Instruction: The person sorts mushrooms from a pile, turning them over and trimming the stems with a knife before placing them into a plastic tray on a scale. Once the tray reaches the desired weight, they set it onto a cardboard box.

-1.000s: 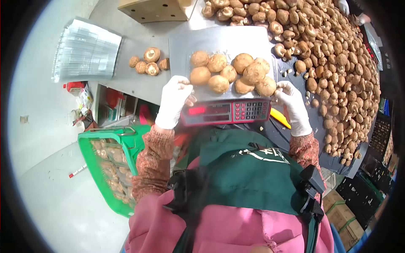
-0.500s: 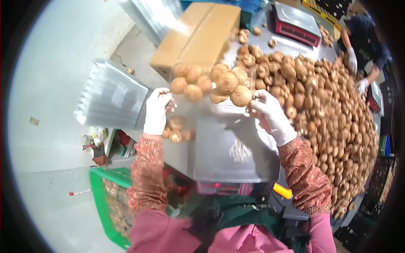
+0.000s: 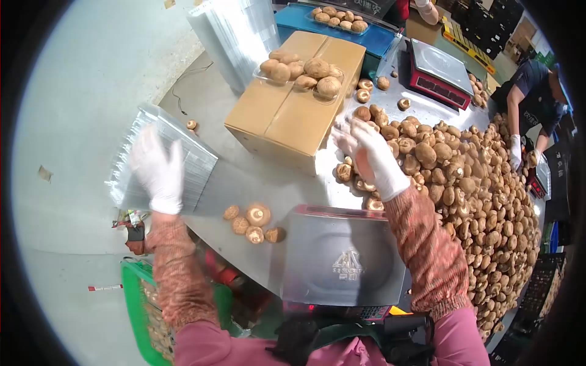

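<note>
Both hands wear white gloves and hold nothing. My left hand (image 3: 157, 169) is open, thumb apart from the fingers, over a stack of clear plastic trays (image 3: 194, 165). My right hand (image 3: 373, 154) is open, its slightly blurred fingers beside the cardboard box (image 3: 268, 131) and the near edge of the mushroom pile (image 3: 482, 201). On top of the box rests a clear tray of brown mushrooms (image 3: 305, 76). A digital scale (image 3: 342, 274) with a bare platform stands in front of my body. Several loose mushrooms (image 3: 255, 222) lie left of it.
Another clear tray stack (image 3: 235, 39) leans behind the box. A second scale (image 3: 441, 70) stands at the back, near a filled mushroom tray (image 3: 337, 19) on a blue surface. At right, a person (image 3: 531, 97) in white gloves works by another scale. A green crate (image 3: 135, 305) sits lower left.
The mushroom tray, held between both hands before, now lies on the cardboard box, released. My left hand has moved left to the tray stack; my right hand is near the box's right side.
</note>
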The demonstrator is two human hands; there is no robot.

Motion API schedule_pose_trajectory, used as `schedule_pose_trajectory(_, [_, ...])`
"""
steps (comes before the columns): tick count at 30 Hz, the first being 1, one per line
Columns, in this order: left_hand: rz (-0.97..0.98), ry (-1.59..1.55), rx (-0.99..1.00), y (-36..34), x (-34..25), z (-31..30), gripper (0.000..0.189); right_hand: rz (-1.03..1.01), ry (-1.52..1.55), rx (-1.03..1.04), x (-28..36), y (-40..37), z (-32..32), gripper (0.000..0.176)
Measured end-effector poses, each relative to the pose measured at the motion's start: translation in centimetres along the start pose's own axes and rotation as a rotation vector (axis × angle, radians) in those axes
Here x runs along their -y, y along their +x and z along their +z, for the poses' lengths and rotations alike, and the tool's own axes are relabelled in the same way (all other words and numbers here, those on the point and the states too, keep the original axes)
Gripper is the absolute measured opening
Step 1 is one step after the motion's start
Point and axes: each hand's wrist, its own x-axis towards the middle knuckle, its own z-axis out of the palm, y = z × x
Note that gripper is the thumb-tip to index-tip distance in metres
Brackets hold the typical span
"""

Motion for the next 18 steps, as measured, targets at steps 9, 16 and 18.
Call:
schedule_pose_trajectory(9, [-0.167,-0.039,0.41,-3.6,12.4,-1.4,0.028,0.077,0.067,-0.283,0.2,-22.7,-6.3,0.052])
schedule_pose_trajectory(16, [-0.284,-0.275,0.553,-1.0,14.2,-1.6,0.029,-0.146,0.135,-0.65,1.0,-37.1,-9.7,0.056])
schedule_pose_trajectory(18, [-0.293,-0.256,0.576,-0.4,13.8,-2.3,0.029,-0.174,0.152,-0.657,0.9,-39.4,-9.5,0.053])
